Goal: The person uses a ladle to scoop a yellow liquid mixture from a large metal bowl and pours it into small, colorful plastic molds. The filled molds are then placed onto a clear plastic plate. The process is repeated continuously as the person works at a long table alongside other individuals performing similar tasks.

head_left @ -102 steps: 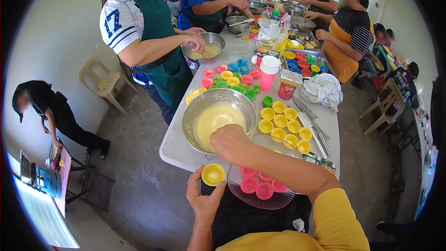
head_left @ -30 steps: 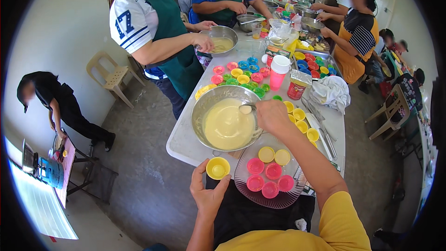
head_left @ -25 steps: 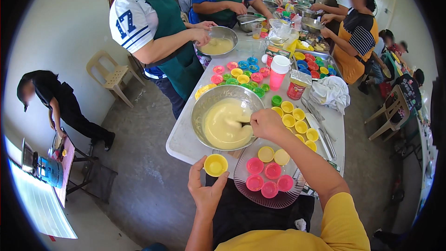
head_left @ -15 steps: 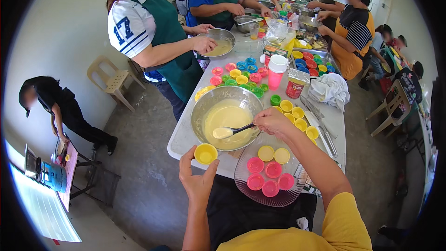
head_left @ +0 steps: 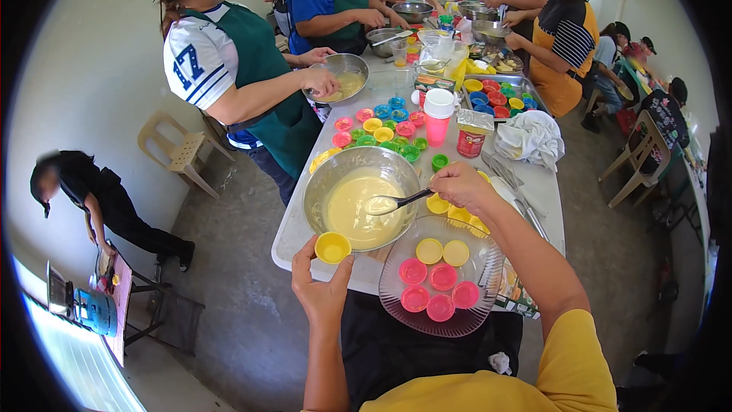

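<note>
My left hand (head_left: 323, 290) pinches a small yellow molding cup (head_left: 333, 248) between thumb and fingers, just off the near rim of a metal mixing bowl (head_left: 313, 197). Pale yellow batter (head_left: 349, 214) lies in the bowl. From the right, my right hand (head_left: 465, 187) grips the dark handle of a spoon (head_left: 415, 197); its bowl end is over or touching the batter. Close under my right forearm stands a clear ribbed glass plate (head_left: 390, 291). It holds several pink cups (head_left: 443, 277) and two yellow cups (head_left: 429, 251) filled with pale batter.
Colourful cups (head_left: 383, 134) crowd behind the bowl. A pink tumbler (head_left: 437, 126), a can (head_left: 471, 141), a white cloth (head_left: 530, 140) and a metal tray of cups (head_left: 503, 99) stand beyond. A co-worker in a green apron (head_left: 263, 84) stirs another bowl (head_left: 351, 80) at the left.
The spoon, heaped with batter before, now shows less in it and sits a little higher in the picture. My view has shifted slightly; the yellow cup stays in my left hand.
</note>
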A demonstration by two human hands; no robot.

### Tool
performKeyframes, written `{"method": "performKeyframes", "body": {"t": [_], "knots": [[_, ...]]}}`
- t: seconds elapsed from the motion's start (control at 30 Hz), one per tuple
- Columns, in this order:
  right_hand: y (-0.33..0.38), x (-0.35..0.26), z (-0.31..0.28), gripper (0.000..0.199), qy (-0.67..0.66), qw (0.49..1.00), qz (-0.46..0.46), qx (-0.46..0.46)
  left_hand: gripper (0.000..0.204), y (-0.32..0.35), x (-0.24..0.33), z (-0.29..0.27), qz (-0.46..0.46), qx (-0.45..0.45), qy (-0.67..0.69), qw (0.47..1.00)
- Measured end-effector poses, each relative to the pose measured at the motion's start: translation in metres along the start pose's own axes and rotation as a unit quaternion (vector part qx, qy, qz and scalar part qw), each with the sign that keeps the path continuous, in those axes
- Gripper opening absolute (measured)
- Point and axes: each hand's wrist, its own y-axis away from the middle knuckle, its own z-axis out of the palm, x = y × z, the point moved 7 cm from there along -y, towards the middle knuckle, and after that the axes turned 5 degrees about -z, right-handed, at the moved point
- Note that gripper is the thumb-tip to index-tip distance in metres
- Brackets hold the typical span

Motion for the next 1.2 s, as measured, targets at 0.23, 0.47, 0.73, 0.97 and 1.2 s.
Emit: {"method": "performKeyframes", "body": {"t": [0.23, 0.47, 0.73, 0.97, 1.2], "knots": [[0.004, 0.000, -0.020, 0.014, -0.002, 1.000, -0.004, 0.020, 0.059, -0.008, 0.003, 0.012, 0.014, -0.014, 0.004, 1.000], [0.021, -0.009, -0.033, 0.014, 0.029, 0.999, -0.002, 0.039, 0.059, -0.012, 0.009, 0.025, 0.005, -0.035, 0.007, 0.999], [0.033, 0.003, -0.053, 0.014, 0.025, 0.997, 0.026, 0.064, 0.062, -0.012, 0.008, 0.040, 0.024, -0.050, 0.021, 0.998], [0.044, -0.003, -0.071, 0.015, 0.054, 0.996, 0.033, 0.070, 0.063, -0.012, 0.006, 0.046, 0.033, -0.053, 0.037, 0.997], [0.042, -0.011, -0.084, 0.013, 0.061, 0.994, 0.014, 0.087, 0.064, -0.014, 0.004, 0.047, 0.032, -0.052, 0.029, 0.998]]}}
